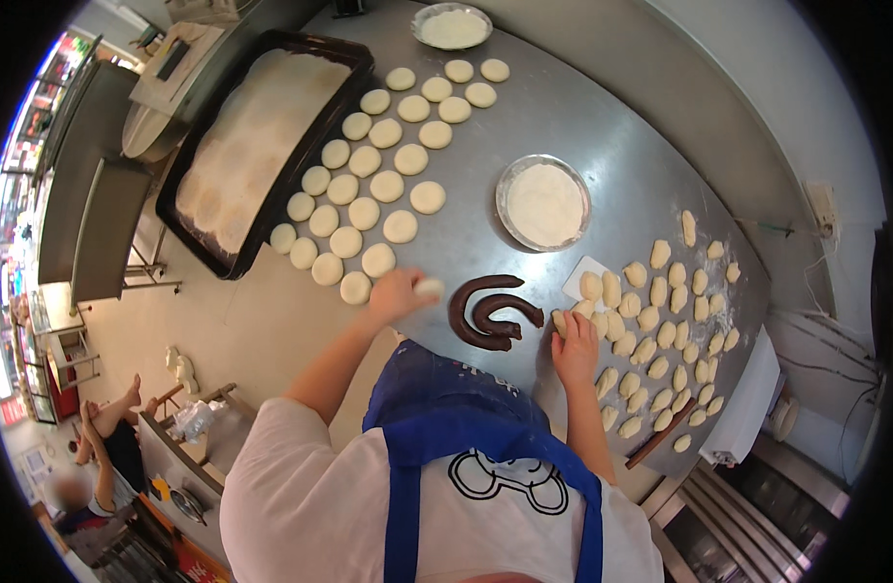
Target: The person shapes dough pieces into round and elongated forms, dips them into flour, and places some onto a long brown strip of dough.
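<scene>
My left hand (pixel 396 297), at the near end of the rows of flat round dough buns (pixel 365 213), has its fingers closed round a pale dough ball (pixel 429 290), slightly blurred. On the right, my right hand (pixel 575 352) grips a small dough piece (pixel 560 323) at the edge of several oval dough pieces (pixel 648 318). Between my hands lie two curved ropes of dark brown paste (pixel 463 307), one inside the other's bend. Just beyond them stands a round metal bowl (pixel 543 205) of white flour.
A white flat scraper (pixel 584 277) lies partly beside the oval pieces. A brown rolling pin (pixel 657 435) rests near the right edge. At left is a dark baking tray (pixel 199 155); a second flour bowl (pixel 452 27) stands far back. Another person (pixel 101 466) sits at lower left.
</scene>
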Action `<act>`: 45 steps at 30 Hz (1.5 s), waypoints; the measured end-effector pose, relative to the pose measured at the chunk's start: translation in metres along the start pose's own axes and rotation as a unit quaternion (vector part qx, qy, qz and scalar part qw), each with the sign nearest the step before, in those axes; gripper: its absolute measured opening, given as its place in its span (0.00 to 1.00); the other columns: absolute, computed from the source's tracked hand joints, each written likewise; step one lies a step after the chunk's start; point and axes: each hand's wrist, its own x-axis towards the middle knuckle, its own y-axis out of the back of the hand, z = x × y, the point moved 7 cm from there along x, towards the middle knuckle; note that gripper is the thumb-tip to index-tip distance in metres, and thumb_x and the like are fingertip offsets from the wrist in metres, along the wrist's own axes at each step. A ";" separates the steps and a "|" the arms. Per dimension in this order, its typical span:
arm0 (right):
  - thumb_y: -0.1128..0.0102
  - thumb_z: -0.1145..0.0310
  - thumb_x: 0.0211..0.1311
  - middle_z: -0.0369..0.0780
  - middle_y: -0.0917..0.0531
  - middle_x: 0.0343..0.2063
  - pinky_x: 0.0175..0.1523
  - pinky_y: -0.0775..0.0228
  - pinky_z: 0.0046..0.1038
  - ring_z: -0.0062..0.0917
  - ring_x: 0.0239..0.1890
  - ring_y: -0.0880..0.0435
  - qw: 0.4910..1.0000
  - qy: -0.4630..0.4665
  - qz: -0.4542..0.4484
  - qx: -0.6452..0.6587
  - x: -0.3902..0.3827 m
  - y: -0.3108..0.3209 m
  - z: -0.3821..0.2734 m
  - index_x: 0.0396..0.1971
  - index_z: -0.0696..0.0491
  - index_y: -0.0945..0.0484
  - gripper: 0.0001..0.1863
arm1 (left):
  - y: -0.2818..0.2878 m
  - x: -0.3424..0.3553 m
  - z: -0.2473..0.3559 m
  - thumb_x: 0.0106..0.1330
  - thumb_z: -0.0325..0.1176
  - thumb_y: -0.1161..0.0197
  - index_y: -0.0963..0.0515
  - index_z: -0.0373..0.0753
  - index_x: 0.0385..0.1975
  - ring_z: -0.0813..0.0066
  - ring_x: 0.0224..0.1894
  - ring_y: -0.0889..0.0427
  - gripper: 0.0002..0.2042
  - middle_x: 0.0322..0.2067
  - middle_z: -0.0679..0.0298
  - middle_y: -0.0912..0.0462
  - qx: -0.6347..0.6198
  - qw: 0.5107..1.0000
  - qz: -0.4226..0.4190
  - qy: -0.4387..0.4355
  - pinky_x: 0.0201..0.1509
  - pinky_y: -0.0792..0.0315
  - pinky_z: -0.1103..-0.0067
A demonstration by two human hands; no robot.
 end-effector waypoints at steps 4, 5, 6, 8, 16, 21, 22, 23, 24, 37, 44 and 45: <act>0.34 0.71 0.51 0.42 0.23 0.45 0.54 0.30 0.38 0.39 0.49 0.24 1.000 0.002 0.024 0.008 0.000 0.005 0.000 0.53 0.52 0.23 0.25 | 0.044 0.099 0.019 0.55 0.45 0.26 0.22 0.34 0.46 0.71 0.39 0.17 0.25 0.43 0.59 0.16 -0.204 0.972 0.112 -0.037 0.41 0.24 0.73; 0.33 0.71 0.50 0.42 0.22 0.44 0.53 0.30 0.38 0.39 0.48 0.23 0.999 -0.017 0.028 0.021 0.000 0.004 0.004 0.52 0.52 0.23 0.25 | 0.059 0.116 0.035 0.56 0.45 0.27 0.24 0.33 0.51 0.73 0.41 0.17 0.28 0.43 0.59 0.16 -0.233 0.956 0.167 -0.057 0.43 0.24 0.73; 0.33 0.70 0.50 0.42 0.22 0.44 0.52 0.29 0.39 0.39 0.47 0.23 0.998 -0.031 0.031 0.034 0.000 0.004 0.007 0.51 0.52 0.23 0.24 | 0.066 0.138 0.036 0.57 0.45 0.27 0.26 0.33 0.53 0.72 0.42 0.17 0.29 0.44 0.58 0.16 -0.228 0.956 0.175 -0.055 0.45 0.24 0.74; 0.32 0.70 0.50 0.42 0.22 0.42 0.50 0.28 0.39 0.40 0.45 0.21 0.997 -0.049 0.034 0.050 0.001 0.002 0.013 0.49 0.52 0.22 0.23 | 0.072 0.179 0.036 0.58 0.43 0.28 0.30 0.32 0.57 0.70 0.45 0.17 0.31 0.45 0.56 0.17 -0.221 0.955 0.192 -0.053 0.49 0.24 0.75; 0.32 0.69 0.53 0.43 0.19 0.35 0.40 0.25 0.35 0.39 0.35 0.18 0.985 -0.119 0.045 0.120 -0.009 0.010 0.015 0.44 0.54 0.21 0.17 | 0.081 0.148 0.051 0.62 0.44 0.33 0.30 0.34 0.59 0.62 0.46 0.17 0.29 0.44 0.54 0.17 0.029 0.955 0.271 -0.116 0.51 0.25 0.71; 0.33 0.68 0.57 0.44 0.18 0.35 0.40 0.25 0.31 0.33 0.35 0.17 0.922 -0.193 0.121 0.313 0.004 0.015 -0.009 0.45 0.56 0.24 0.17 | -0.019 0.047 0.080 0.69 0.44 0.39 0.33 0.33 0.62 0.67 0.51 0.19 0.27 0.54 0.54 0.22 -0.227 0.965 -0.073 -0.109 0.54 0.25 0.72; 0.34 0.68 0.58 0.45 0.18 0.35 0.40 0.25 0.31 0.32 0.35 0.17 0.914 -0.182 0.139 0.335 0.015 0.019 -0.021 0.45 0.56 0.25 0.17 | -0.051 0.025 0.085 0.71 0.44 0.41 0.33 0.33 0.62 0.69 0.53 0.21 0.26 0.57 0.55 0.24 -0.311 0.936 -0.149 -0.076 0.56 0.26 0.72; 0.34 0.69 0.57 0.45 0.18 0.36 0.42 0.25 0.32 0.34 0.37 0.17 0.918 -0.147 0.133 0.343 0.028 0.022 -0.039 0.47 0.56 0.26 0.18 | -0.081 0.004 0.092 0.73 0.44 0.43 0.33 0.33 0.62 0.70 0.55 0.23 0.25 0.59 0.56 0.26 -0.391 0.892 -0.224 -0.043 0.58 0.28 0.72; 0.34 0.69 0.57 0.45 0.18 0.38 0.43 0.24 0.33 0.36 0.39 0.17 0.922 -0.114 0.128 0.347 0.039 0.026 -0.057 0.48 0.56 0.26 0.19 | -0.081 -0.019 0.113 0.75 0.46 0.47 0.34 0.34 0.63 0.70 0.59 0.26 0.25 0.58 0.58 0.26 -0.476 0.849 -0.230 0.018 0.62 0.31 0.72; 0.47 0.56 0.62 0.47 0.22 0.55 0.67 0.42 0.40 0.45 0.61 0.29 0.950 0.165 0.099 0.244 0.027 0.065 -0.137 0.50 0.56 0.20 0.23 | -0.090 -0.091 0.145 0.75 0.38 0.50 0.35 0.36 0.63 0.68 0.60 0.26 0.20 0.58 0.60 0.27 -0.665 0.710 -0.233 0.004 0.64 0.32 0.70; 0.55 0.69 0.65 0.43 0.16 0.45 0.65 0.38 0.35 0.35 0.58 0.26 0.712 -0.180 0.098 0.672 0.018 0.038 -0.098 0.47 0.62 0.19 0.19 | -0.088 -0.112 0.178 0.76 0.34 0.54 0.38 0.35 0.65 0.73 0.64 0.33 0.20 0.61 0.61 0.31 -0.582 0.762 -0.236 -0.156 0.68 0.39 0.73; 0.58 0.70 0.65 0.46 0.19 0.50 0.66 0.40 0.33 0.33 0.58 0.27 0.696 -0.196 0.098 0.684 0.014 0.036 -0.101 0.52 0.64 0.23 0.21 | -0.082 -0.114 0.180 0.77 0.35 0.54 0.37 0.35 0.65 0.73 0.62 0.31 0.20 0.59 0.61 0.30 -0.508 0.823 -0.175 -0.184 0.66 0.37 0.74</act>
